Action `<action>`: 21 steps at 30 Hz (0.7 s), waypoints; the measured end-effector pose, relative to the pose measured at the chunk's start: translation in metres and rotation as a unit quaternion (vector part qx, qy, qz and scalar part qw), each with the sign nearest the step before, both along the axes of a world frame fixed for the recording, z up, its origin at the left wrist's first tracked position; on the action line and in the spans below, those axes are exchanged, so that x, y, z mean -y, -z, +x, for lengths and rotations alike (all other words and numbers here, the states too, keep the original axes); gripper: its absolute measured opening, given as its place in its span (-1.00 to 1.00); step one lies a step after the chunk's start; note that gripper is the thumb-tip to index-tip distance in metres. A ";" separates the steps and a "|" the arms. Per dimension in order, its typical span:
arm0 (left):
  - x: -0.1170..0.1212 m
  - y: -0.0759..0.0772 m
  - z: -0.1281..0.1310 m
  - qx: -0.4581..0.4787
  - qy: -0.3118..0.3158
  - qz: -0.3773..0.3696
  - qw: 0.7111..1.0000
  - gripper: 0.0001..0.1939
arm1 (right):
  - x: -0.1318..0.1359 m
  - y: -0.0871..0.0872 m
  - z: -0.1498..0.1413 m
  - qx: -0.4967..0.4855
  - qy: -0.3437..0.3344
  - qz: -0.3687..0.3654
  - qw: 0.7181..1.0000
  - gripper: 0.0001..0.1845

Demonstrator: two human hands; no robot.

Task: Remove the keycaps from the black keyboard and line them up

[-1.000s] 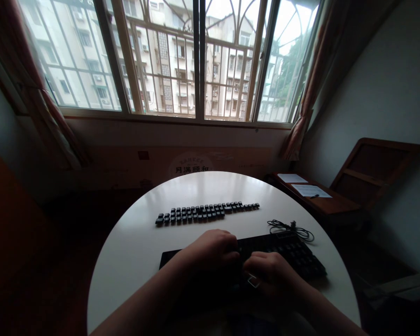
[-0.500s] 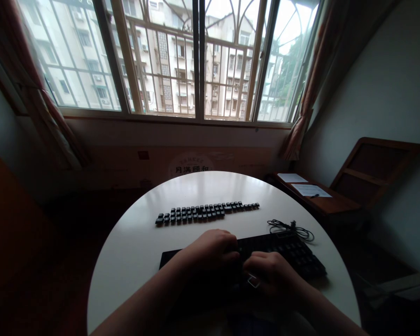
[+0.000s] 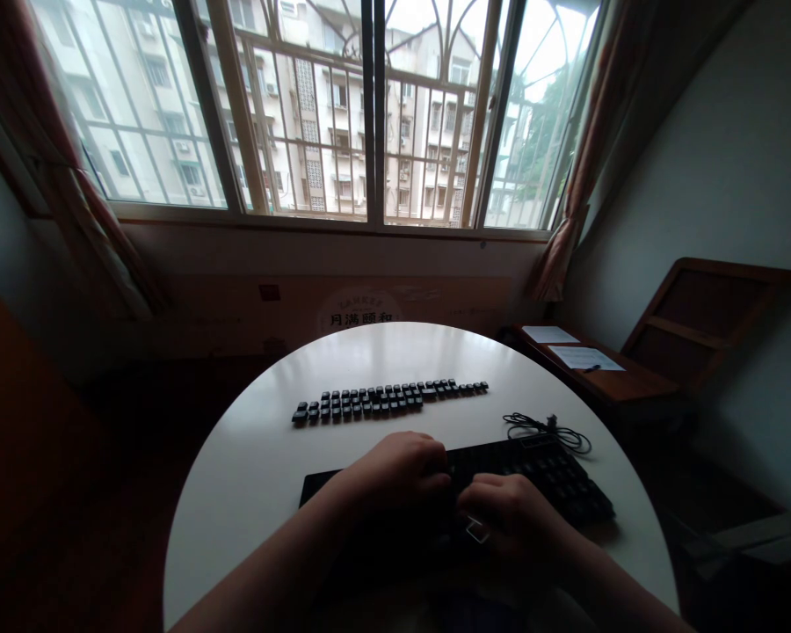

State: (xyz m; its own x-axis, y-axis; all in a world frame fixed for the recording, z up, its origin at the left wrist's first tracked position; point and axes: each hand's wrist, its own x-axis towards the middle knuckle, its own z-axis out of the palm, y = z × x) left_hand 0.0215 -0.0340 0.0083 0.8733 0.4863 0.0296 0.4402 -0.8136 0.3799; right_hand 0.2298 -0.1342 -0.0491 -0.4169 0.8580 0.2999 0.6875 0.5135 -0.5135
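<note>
A black keyboard (image 3: 557, 479) lies on the white round table (image 3: 237, 466), its middle covered by my hands and deep in shadow. My left hand (image 3: 409, 466) is closed over the keyboard's middle, fingers curled downward; what they grip, if anything, is hidden. Close to its right, my right hand (image 3: 504, 505) is closed around a keycap puller (image 3: 478, 528), of which only a thin, pale wire loop shows below the fingers. Beyond the keyboard, loose black keycaps (image 3: 362, 404) stand in slanting rows.
A coiled black cable (image 3: 554, 432) rests behind the keyboard's right end. To the right of the table, a wooden chair (image 3: 659, 374) carries paper sheets (image 3: 584, 359) and a pen. A barred window (image 3: 369, 114) with tied curtains fills the far wall.
</note>
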 end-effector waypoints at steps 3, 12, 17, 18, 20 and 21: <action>0.000 0.000 0.000 0.002 -0.002 -0.001 1.000 -0.83 | 0.000 0.002 0.000 0.000 0.000 0.003 1.000 -0.90; 0.000 -0.001 0.000 0.003 -0.002 -0.003 1.000 -0.84 | -0.001 0.003 0.000 0.001 0.003 0.012 1.000 -0.90; 0.000 -0.001 0.000 0.003 0.001 -0.001 1.000 -0.83 | -0.001 0.003 0.000 0.004 0.001 0.021 1.000 -0.91; 0.000 -0.001 -0.001 0.003 0.001 -0.002 1.000 -0.83 | -0.001 0.003 0.000 0.005 0.001 0.021 1.000 -0.91; 0.001 -0.002 -0.001 0.002 0.002 -0.004 1.000 -0.83 | 0.000 0.002 0.000 0.006 0.002 0.021 1.000 -0.90; 0.001 -0.002 0.000 0.002 0.002 -0.004 1.000 -0.83 | 0.000 0.001 0.000 0.006 0.001 0.021 1.000 -0.90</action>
State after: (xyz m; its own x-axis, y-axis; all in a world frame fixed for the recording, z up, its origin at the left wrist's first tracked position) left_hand 0.0210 -0.0350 0.0105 0.8751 0.4831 0.0290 0.4355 -0.8121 0.3884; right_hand 0.2294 -0.1345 -0.0499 -0.4182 0.8459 0.3311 0.6946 0.5326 -0.4835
